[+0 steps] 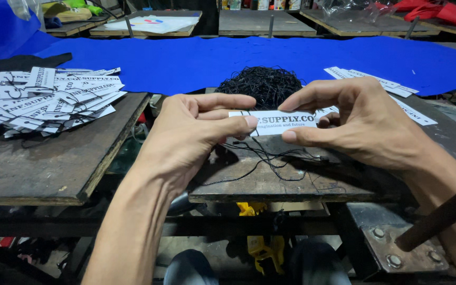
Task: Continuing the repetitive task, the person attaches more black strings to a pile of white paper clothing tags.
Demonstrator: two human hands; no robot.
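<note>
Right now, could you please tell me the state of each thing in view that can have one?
White rectangular paper tag: held level between both hands, above the board.
Left hand: pinch grip on the tag's left end.
Right hand: pinch grip on the tag's right end.
Tangled heap of black string: loose, lying on blue cloth.
Pile of white paper tags: strung, heaped on the left wooden board.
</note>
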